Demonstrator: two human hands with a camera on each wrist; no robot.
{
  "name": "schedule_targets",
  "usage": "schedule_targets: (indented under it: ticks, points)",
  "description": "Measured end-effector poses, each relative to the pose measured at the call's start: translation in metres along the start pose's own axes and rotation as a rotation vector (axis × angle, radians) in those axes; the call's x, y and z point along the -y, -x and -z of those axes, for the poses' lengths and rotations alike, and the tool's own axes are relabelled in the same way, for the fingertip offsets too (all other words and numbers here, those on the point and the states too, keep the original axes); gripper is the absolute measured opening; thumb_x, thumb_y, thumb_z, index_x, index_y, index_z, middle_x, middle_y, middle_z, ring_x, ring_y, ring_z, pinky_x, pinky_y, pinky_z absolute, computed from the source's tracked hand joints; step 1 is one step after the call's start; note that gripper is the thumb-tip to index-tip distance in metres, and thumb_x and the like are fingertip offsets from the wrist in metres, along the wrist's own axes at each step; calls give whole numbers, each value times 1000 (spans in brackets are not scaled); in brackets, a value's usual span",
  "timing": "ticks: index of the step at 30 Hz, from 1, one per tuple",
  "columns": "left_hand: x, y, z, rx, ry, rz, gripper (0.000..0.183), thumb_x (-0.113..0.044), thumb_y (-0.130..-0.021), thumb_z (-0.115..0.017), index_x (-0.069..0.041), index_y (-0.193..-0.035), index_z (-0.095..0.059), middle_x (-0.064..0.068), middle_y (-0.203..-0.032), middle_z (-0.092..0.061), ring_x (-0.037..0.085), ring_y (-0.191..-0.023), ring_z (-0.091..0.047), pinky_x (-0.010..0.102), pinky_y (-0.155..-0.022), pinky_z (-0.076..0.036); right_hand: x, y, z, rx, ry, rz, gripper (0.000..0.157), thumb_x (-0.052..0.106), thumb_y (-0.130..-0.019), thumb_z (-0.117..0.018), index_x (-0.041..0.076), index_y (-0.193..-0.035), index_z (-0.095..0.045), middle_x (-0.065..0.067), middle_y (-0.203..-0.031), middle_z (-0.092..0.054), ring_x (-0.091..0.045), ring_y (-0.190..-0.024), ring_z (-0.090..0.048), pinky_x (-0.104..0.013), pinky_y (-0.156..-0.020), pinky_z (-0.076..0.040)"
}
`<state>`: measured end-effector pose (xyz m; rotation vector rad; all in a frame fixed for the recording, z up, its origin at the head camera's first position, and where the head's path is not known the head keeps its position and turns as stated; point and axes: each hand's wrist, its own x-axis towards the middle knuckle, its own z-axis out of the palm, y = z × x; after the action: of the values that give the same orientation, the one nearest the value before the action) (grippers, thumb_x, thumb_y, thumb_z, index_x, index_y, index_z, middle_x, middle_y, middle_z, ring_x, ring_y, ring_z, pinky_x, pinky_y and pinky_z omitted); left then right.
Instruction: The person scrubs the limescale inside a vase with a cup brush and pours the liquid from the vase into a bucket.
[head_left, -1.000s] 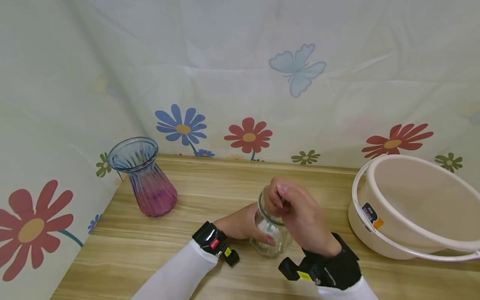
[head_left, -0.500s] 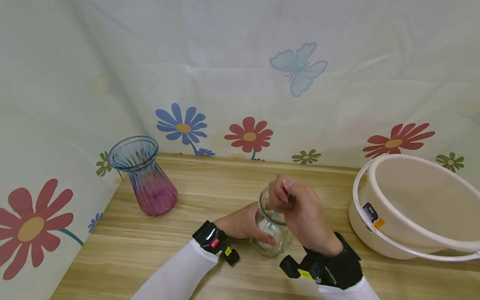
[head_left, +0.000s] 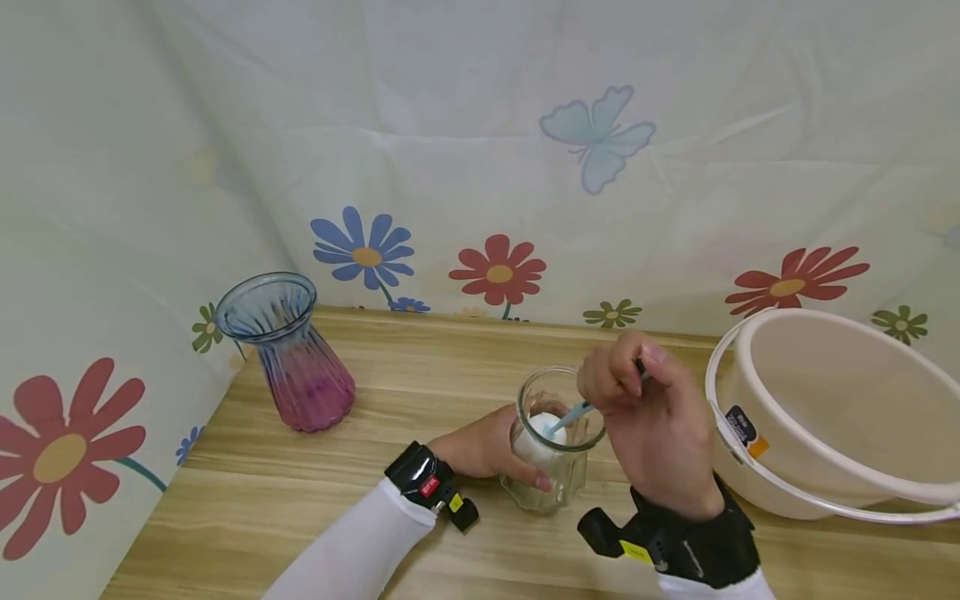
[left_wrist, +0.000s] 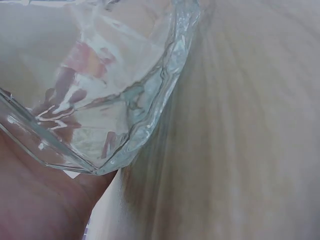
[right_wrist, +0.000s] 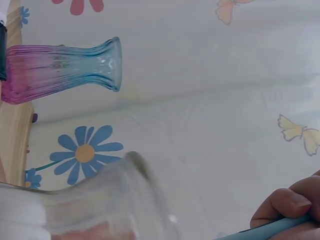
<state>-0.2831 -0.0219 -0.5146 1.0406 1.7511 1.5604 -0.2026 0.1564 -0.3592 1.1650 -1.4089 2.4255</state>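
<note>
A clear glass vase [head_left: 564, 492] with a wide rim stands in front of me, tilted slightly in the head view. My left hand [head_left: 489, 446] grips its side, thumb across the front; the left wrist view shows the palm [left_wrist: 45, 205] against the faceted glass [left_wrist: 125, 120]. Over the rim, my right hand [head_left: 660, 433] holds the light blue handle of a bottle brush [head_left: 576, 414]. Its white, sponge-like head [head_left: 542, 432] is inside the vase, below the mouth. In the right wrist view, curled fingers [right_wrist: 282, 206] lie around the blue handle [right_wrist: 267, 231].
Back left stands a blue-to-pink ribbed glass vase [head_left: 307, 375]. To the right is a pale pink plastic bucket [head_left: 757, 467] with its handle lowered. A printed cloth [head_left: 450, 150] backs the wooden table [head_left: 420, 367].
My right hand has moved up and to the right, drawing the brush higher, so its white head and blue handle now show in the vase's mouth. The left hand stays put.
</note>
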Motion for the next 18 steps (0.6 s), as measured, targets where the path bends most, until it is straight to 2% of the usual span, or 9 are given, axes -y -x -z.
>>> schedule_targets:
  ticks: [10,18]
  points:
    - [2,1,2,15,-48,-36,81,-10,-82,-86,-27,-149,-43,-6,-140,-60,8,-132,-54,30,-121,-34,18,1,7,-5,-254,128,33,12,-100,-5,4,-77,-28,-1,-70,-24,-16,-62,-24,-32,-63,-17]
    - [4,1,2,8,-38,-33,80,-13,-83,-87,-26,-149,-44,-8,-140,-61,8,-133,-54,30,-122,-33,17,0,6,4,-280,136,32,11,-100,-8,4,-76,-28,-2,-69,-25,-16,-61,-24,-32,-63,-18]
